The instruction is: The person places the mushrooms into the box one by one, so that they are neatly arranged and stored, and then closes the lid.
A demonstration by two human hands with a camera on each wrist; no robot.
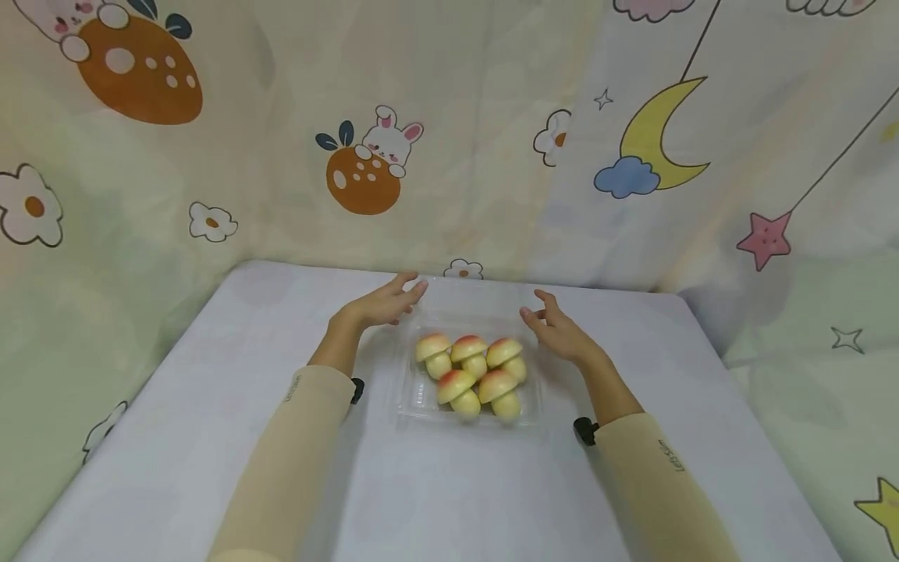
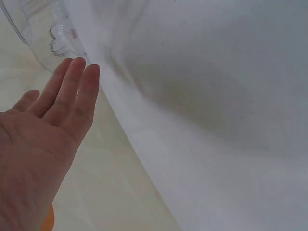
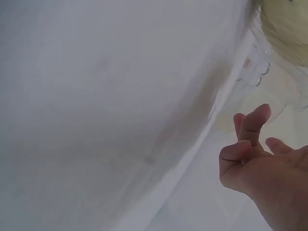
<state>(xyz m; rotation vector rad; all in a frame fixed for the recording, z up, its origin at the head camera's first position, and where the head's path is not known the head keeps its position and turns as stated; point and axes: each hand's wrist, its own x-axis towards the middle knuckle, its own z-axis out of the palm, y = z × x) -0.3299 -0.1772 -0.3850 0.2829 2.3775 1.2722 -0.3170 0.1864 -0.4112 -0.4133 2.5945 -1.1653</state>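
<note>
A clear plastic box [image 1: 413,400] sits on the white table, holding several mushroom-shaped pieces [image 1: 495,384] with yellow stems and caps blushed red. Its see-through lid [image 1: 477,298] stands raised at the back of the box. My left hand [image 1: 385,303] is beside the lid's left edge with its fingers extended; the left wrist view shows clear plastic [image 2: 50,36] just beyond the fingertips. On the other side, my right hand [image 1: 562,332] is near the lid's right edge, fingers loosely bent and holding nothing. A yellowish piece [image 3: 288,29] shows through plastic in the right wrist view.
The white-covered table [image 1: 225,437] stretches out around the box. Behind its back edge hangs a patterned curtain [image 1: 463,156] with rabbits, flowers and a moon. Dark wrist straps [image 1: 585,431] show at the beige sleeves.
</note>
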